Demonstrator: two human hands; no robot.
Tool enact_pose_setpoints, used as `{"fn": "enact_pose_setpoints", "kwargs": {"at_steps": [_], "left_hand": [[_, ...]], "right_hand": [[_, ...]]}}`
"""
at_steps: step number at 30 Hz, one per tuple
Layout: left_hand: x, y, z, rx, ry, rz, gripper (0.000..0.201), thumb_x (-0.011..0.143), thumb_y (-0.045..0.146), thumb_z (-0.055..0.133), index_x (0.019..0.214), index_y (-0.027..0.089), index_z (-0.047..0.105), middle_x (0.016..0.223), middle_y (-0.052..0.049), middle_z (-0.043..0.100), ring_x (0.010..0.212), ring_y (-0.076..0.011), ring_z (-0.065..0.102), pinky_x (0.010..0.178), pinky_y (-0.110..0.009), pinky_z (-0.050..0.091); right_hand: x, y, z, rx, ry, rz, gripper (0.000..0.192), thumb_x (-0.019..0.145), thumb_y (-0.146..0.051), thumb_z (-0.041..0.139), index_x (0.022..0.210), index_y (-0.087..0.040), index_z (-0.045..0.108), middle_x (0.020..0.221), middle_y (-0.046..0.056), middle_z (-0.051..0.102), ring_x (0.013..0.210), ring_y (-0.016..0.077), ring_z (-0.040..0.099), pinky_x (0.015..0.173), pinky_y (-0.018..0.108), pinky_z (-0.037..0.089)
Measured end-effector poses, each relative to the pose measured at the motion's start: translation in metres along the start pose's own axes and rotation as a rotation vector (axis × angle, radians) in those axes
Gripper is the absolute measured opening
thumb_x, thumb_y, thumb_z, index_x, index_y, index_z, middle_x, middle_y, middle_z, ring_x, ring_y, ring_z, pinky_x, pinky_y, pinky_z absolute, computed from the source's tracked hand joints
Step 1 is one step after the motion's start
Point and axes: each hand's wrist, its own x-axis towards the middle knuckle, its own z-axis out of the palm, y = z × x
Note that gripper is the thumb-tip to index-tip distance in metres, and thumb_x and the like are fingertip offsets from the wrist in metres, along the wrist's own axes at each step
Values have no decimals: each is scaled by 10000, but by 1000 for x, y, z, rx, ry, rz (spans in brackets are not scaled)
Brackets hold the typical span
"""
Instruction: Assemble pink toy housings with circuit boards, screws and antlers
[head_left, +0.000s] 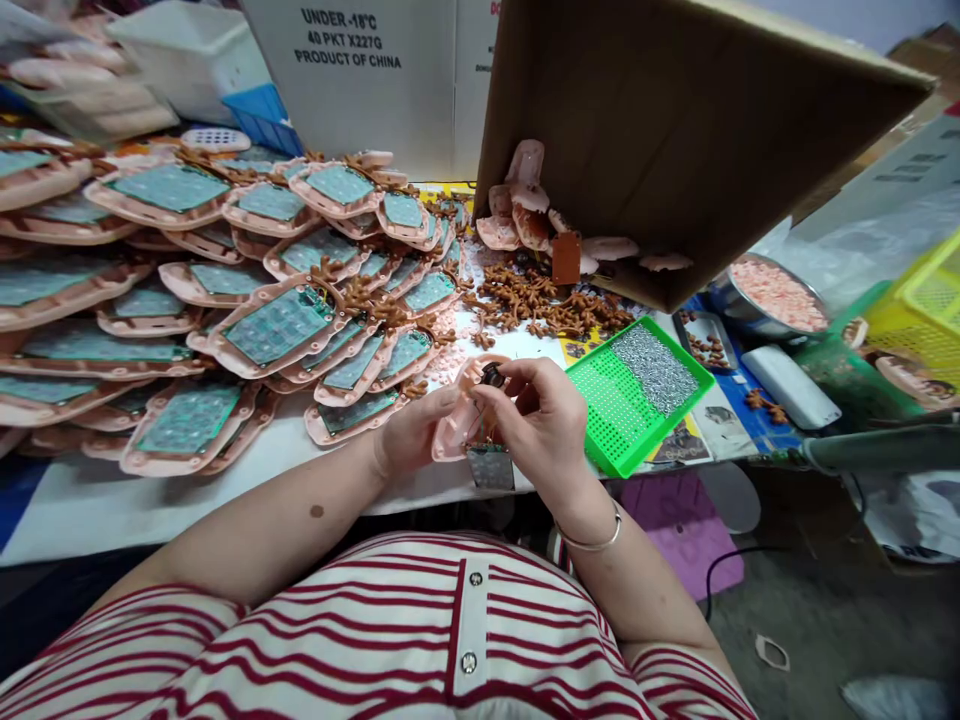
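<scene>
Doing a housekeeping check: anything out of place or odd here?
One thing: a small, pale, ring-shaped piece lies on the grey floor at lower right, away from the parts on the white tabletop; possibly dropped.

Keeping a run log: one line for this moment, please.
left hand: holds pink shell | right hand: fingers on dark round part | green tray: beside right hand

The tabletop [71,515] was white in front, with blue and yellow patches. Pink shells [139,455] lay piled over its left side. Brown pieces [517,295] were strewn mid-table, before an open carton [637,130]. Rightward sat a green basket [609,408], a small tray [724,352], a bowl [752,318] and a white block [793,387].
</scene>
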Motion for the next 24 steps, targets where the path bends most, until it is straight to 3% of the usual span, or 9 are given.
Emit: {"fn": "enact_pose_setpoints", "kwargs": {"at_steps": [5, 9, 13, 16, 19, 24], "left_hand": [[2, 4, 2, -37, 8, 21, 379, 747, 484, 746, 991, 196, 709, 703, -26, 652, 624, -186, 617, 681, -334, 506], [2, 3, 2, -62, -6, -3, 429, 755, 525, 719, 1016, 184, 713, 728, -48, 687, 627, -212, 648, 688, -368, 535], [3, 3, 3, -92, 12, -16, 465, 786, 555, 676, 1050, 173, 708, 762, -66, 704, 670, -230, 667, 756, -403, 544], [4, 3, 5, -129, -21, -15, 430, 795, 541, 688, 994, 162, 720, 700, -50, 677, 604, -188, 626, 650, -331, 518], [3, 3, 5, -181, -82, -50, 389, 775, 499, 741, 976, 166, 733, 750, -47, 712, 625, -171, 648, 602, -282, 507], [1, 3, 2, -205, -123, -162, 460, 740, 514, 779, 1046, 174, 729, 937, -67, 771, 781, -241, 730, 748, -361, 575]], "right_hand": [[4, 1, -9, -2, -95, -31, 134, 899, -339, 696, 970, -226, 676, 818, 7, 626, 724, 127, 588, 653, 285, 494], [4, 6, -17, -18, -180, -117, 125, 933, -234, 640, 1041, -215, 700, 887, 28, 646, 760, 122, 607, 656, 268, 514], [-3, 14, -15, -230, -110, -298, 185, 944, -258, 630, 1100, -184, 696, 917, 69, 659, 768, 140, 617, 631, 270, 529], [-7, 16, -12, -356, -37, -404, 204, 963, -248, 596, 1137, -172, 672, 910, 84, 678, 772, 153, 624, 633, 276, 538], [-6, 16, -11, -362, 64, -427, 189, 976, -225, 568, 1138, -175, 654, 908, 83, 685, 810, 155, 634, 662, 271, 546], [-4, 17, -9, -412, 108, -432, 168, 970, -255, 591, 1081, -147, 656, 865, 73, 668, 771, 146, 624, 629, 257, 536]]}}
